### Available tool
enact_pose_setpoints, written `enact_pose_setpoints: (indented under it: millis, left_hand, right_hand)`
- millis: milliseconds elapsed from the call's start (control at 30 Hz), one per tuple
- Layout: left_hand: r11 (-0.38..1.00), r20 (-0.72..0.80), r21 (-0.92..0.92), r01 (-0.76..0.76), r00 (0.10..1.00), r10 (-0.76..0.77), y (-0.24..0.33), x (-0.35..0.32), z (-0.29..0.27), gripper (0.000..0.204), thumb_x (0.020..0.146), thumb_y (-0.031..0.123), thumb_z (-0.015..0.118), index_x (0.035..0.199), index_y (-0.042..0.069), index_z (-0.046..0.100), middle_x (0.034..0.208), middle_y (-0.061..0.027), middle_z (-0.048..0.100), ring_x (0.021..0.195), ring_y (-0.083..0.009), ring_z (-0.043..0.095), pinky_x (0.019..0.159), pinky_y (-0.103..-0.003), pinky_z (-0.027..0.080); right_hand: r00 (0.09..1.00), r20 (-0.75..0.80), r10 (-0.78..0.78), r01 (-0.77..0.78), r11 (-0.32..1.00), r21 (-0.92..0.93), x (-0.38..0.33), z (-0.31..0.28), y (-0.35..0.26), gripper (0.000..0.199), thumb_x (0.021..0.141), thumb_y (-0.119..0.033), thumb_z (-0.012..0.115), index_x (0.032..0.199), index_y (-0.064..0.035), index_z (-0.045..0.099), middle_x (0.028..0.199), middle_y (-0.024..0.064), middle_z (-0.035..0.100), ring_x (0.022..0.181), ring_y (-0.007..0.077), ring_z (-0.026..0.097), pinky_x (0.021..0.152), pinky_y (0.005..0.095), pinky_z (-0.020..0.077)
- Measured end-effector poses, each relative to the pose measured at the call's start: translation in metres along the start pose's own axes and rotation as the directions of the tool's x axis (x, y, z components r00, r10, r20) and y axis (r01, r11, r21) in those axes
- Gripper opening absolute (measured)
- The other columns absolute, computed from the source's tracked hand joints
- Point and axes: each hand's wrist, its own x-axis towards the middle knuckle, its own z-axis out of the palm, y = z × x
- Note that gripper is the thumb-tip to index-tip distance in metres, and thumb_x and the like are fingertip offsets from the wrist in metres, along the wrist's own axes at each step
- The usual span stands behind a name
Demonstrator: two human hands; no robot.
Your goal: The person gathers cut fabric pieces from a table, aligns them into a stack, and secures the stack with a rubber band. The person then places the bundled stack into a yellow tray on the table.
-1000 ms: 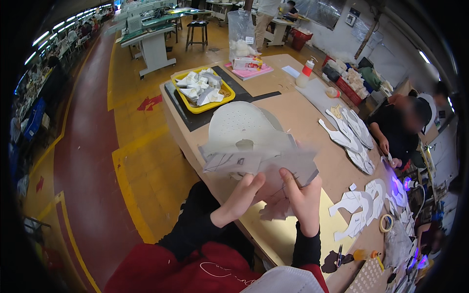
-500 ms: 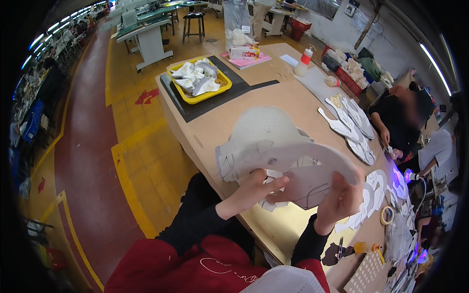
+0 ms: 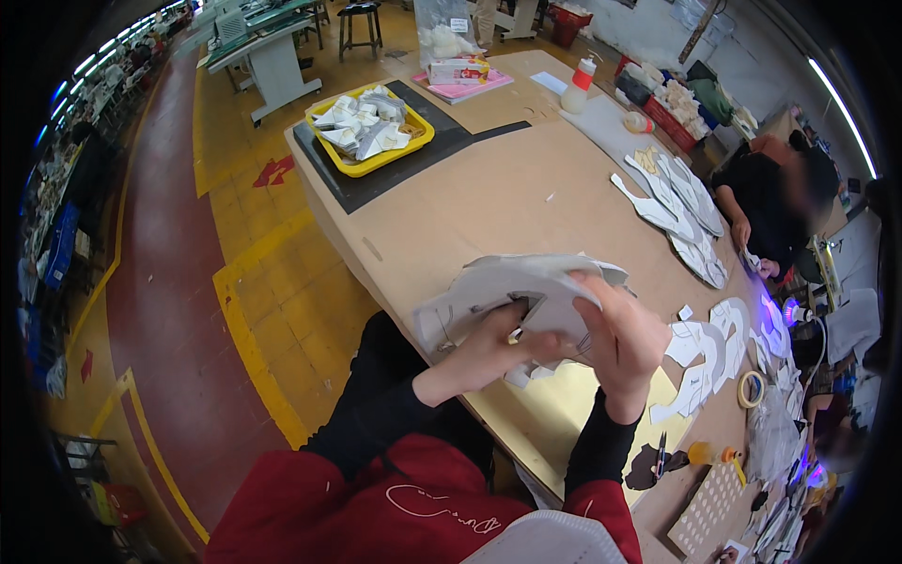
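Over the near edge of the table, both hands hold light grey, curved sheet pieces that look like shoe upper parts [image 3: 498, 278]. My right hand [image 3: 622, 331] is closed over their right end, fingers curled across the top edge. My left hand [image 3: 493, 350] is closed at their near side, its thumb pointing right. A small white and dark bit shows by its fingers, too small to name. Further pale scraps hang below the hands, partly hidden. A shiny yellowish board [image 3: 545, 418] lies beneath.
A yellow tray [image 3: 362, 169] of white and grey pieces sits on a black mat [image 3: 413, 167] at the far left. More cut pieces [image 3: 681, 221] lie at right, near a tape roll [image 3: 750, 388] and a squeeze bottle [image 3: 578, 86]. A co-worker [image 3: 775, 207] works across the table.
The grey pieces have come down and closed together; the broad raised sheet no longer stands up. My right hand has moved left, onto their top edge. The head view has shifted slightly.
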Motion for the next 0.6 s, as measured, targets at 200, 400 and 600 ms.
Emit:
enact_pose_setpoints:
  millis: [200, 400, 600]
  left_hand:
    - [0.987, -0.081, -0.134, -0.087, 0.994, 0.077, 0.010, 0.002, 0.003, 0.055, 0.093, 0.040, 0.069, 0.128, 0.000, 0.056, 0.121, -0.0095, 0.059, 0.113, -0.0165, 0.055, 0.092, -0.031, 0.046]
    - [0.936, -0.243, -0.327, -0.132, 0.969, 0.051, 0.009, -0.007, -0.013, 0.044, 0.097, 0.029, 0.066, 0.131, 0.003, 0.054, 0.124, -0.0053, 0.058, 0.117, -0.0122, 0.052, 0.098, -0.028, 0.043]
    - [0.905, -0.122, -0.410, -0.115, 0.990, 0.071, 0.024, -0.004, -0.047, 0.079, 0.084, 0.054, 0.072, 0.140, 0.004, 0.047, 0.137, -0.0074, 0.055, 0.131, -0.0206, 0.048, 0.111, -0.039, 0.038]
  right_hand:
    - [0.973, 0.231, -0.021, 0.034, 0.998, -0.051, 0.005, -0.005, 0.011, 0.040, 0.073, 0.000, 0.076, 0.111, -0.0074, 0.071, 0.089, 0.0081, 0.065, 0.077, 0.0242, 0.063, 0.066, 0.0332, 0.0493]
    - [0.986, -0.110, 0.125, -0.146, 0.967, -0.207, 0.003, 0.022, 0.003, 0.083, 0.074, -0.018, 0.084, 0.144, -0.0019, 0.043, 0.134, 0.0224, 0.056, 0.118, 0.0336, 0.060, 0.100, 0.0377, 0.0465]
    - [0.979, 0.197, 0.054, -0.080, 0.989, 0.126, -0.006, 0.034, 0.001, 0.088, 0.078, -0.029, 0.083, 0.147, -0.0013, 0.036, 0.126, 0.0233, 0.062, 0.115, 0.0347, 0.063, 0.096, 0.0394, 0.0485]
